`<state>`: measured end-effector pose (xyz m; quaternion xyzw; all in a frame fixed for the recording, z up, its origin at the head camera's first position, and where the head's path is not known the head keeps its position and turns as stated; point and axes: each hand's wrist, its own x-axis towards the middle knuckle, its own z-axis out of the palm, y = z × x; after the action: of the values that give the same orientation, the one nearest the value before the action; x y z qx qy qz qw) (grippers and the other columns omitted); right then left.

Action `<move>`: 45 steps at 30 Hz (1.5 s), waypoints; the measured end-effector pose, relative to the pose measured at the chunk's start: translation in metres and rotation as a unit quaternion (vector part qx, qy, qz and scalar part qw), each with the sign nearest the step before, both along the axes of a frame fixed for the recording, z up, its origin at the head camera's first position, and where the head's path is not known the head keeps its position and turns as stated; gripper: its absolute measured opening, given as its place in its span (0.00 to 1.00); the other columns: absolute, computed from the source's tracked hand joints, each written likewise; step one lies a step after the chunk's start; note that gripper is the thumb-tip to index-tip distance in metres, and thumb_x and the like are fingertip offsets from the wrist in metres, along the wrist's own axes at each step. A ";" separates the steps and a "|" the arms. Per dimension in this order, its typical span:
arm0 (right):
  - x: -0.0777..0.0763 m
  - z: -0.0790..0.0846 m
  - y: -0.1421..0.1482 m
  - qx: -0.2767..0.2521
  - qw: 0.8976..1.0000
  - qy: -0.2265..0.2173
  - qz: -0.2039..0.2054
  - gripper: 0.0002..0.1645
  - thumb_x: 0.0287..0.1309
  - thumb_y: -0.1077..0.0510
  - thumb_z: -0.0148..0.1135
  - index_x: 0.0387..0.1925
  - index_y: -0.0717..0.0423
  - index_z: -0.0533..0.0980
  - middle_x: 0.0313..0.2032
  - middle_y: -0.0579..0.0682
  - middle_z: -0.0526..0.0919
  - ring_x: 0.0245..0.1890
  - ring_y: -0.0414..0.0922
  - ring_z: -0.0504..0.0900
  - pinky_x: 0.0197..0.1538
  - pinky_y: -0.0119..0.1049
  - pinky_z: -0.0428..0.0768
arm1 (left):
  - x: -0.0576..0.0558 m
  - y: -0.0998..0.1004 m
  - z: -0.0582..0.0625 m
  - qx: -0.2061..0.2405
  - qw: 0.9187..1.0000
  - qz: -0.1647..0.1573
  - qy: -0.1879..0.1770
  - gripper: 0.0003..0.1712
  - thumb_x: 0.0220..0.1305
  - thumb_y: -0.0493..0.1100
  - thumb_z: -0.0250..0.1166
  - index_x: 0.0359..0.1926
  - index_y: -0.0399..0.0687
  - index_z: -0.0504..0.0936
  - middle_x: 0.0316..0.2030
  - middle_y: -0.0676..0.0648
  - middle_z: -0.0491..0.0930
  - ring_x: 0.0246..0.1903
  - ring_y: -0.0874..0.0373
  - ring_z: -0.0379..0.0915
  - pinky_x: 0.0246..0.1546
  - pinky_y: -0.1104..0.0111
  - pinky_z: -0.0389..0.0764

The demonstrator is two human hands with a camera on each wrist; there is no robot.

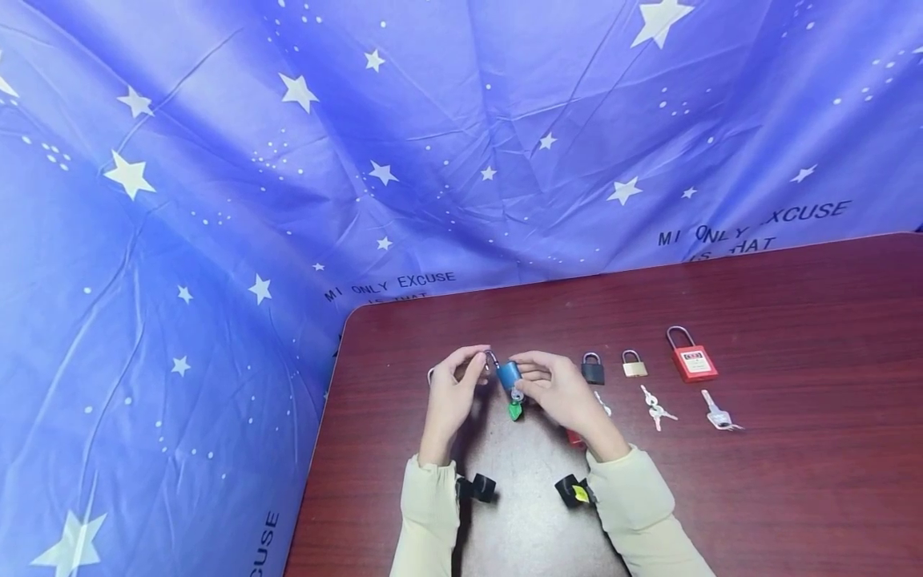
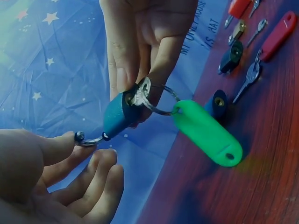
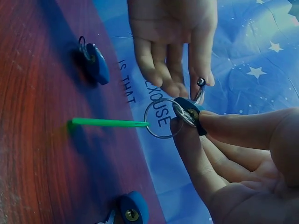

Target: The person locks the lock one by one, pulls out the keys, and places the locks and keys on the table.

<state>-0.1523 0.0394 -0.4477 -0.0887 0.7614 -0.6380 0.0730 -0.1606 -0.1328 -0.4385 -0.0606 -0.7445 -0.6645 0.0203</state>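
A blue padlock (image 1: 509,374) is held up between both hands, its shackle (image 2: 91,140) sprung open with one end free of the body. At that loose end my left hand (image 1: 454,393) pinches the shackle between thumb and finger. The right hand (image 1: 561,393) grips the padlock body by its sides. In the keyhole sits a silver key (image 2: 141,93); from its ring (image 3: 156,119) hangs a green tag (image 2: 208,133). The right wrist view shows the green tag edge-on.
A black padlock (image 1: 593,373), a brass padlock (image 1: 635,369) and a red padlock (image 1: 695,363) stand to the right. Keys (image 1: 656,410) lie nearer me, one with a red tag (image 2: 279,37). Other blue padlocks (image 3: 97,67) rest on the wooden table (image 1: 793,344). A starry cloth (image 1: 447,120) hangs behind.
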 end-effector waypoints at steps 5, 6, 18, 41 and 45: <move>0.001 0.001 0.001 0.001 1.000 -0.008 0.021 0.22 0.55 0.65 0.57 0.53 0.63 0.71 0.46 0.58 0.79 0.45 0.49 0.79 0.47 0.34 0.76 | -0.004 0.001 -0.014 0.032 0.999 0.003 -0.021 0.16 0.61 0.44 0.58 0.45 0.36 0.76 0.40 0.33 0.78 0.35 0.50 0.77 0.40 0.55 0.78; 0.001 0.001 0.001 0.001 1.000 -0.010 0.026 0.22 0.55 0.64 0.57 0.53 0.63 0.71 0.45 0.58 0.79 0.45 0.49 0.79 0.47 0.34 0.76 | -0.004 0.001 -0.016 0.038 0.999 0.002 -0.023 0.17 0.60 0.45 0.59 0.44 0.36 0.76 0.39 0.33 0.78 0.35 0.52 0.77 0.40 0.55 0.78; 0.003 0.002 -0.001 -0.019 0.998 -0.019 0.064 0.22 0.55 0.62 0.58 0.52 0.64 0.71 0.43 0.57 0.79 0.45 0.48 0.78 0.48 0.33 0.75 | -0.005 0.006 -0.018 0.038 0.998 0.051 -0.014 0.18 0.54 0.47 0.66 0.37 0.36 0.75 0.28 0.40 0.80 0.26 0.58 0.77 0.32 0.59 0.80; 0.003 -0.007 -0.004 -0.044 0.991 -0.030 0.124 0.18 0.61 0.54 0.54 0.41 0.67 0.74 0.34 0.62 0.81 0.33 0.48 0.80 0.37 0.38 0.79 | -0.005 0.005 -0.018 0.005 0.996 0.088 0.013 0.14 0.55 0.46 0.65 0.37 0.39 0.82 0.27 0.40 0.81 0.26 0.56 0.79 0.31 0.62 0.80; 0.003 -0.005 -0.005 -0.051 0.993 -0.023 0.109 0.18 0.60 0.54 0.55 0.41 0.67 0.74 0.33 0.62 0.81 0.32 0.51 0.80 0.37 0.39 0.79 | 0.001 0.008 -0.004 -0.015 0.996 0.087 0.028 0.14 0.56 0.46 0.64 0.38 0.39 0.83 0.27 0.40 0.81 0.25 0.57 0.78 0.33 0.56 0.79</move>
<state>-0.1497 0.0343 -0.4532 -0.1600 0.7121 -0.6659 0.1545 -0.1593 -0.1248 -0.4422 -0.0145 -0.7563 -0.6467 0.0984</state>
